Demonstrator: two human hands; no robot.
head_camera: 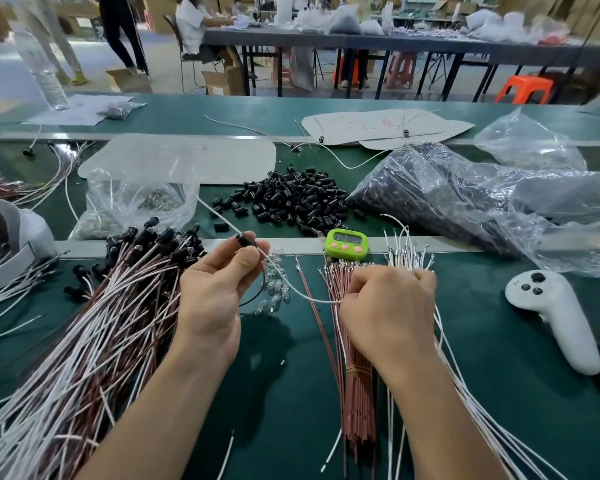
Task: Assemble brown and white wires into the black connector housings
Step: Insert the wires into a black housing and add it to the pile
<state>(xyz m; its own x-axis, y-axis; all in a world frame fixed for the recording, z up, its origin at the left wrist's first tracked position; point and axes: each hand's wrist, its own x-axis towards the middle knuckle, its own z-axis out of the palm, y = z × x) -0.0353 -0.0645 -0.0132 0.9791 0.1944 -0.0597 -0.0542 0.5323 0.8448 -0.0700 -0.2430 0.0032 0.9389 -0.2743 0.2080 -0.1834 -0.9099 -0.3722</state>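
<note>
Mid-assembly: left hand (219,292) pinches black housing (246,240), left of green timer (346,243), with white wire (219,216) running through it. Right hand (392,306), below the timer, is curled, apparently pinching that wire atop brown wire bundle (357,393). Next: likely seat a brown wire.

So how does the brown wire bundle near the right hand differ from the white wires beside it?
The brown wire bundle is tied with a yellow band and packed tight and straight; the white wires are untied and fan out toward the near edge. The brown wire bundle passes under the right hand; the white wires lie mostly to its right. Both rest on the green mat and have metal terminals at their far ends.
</note>
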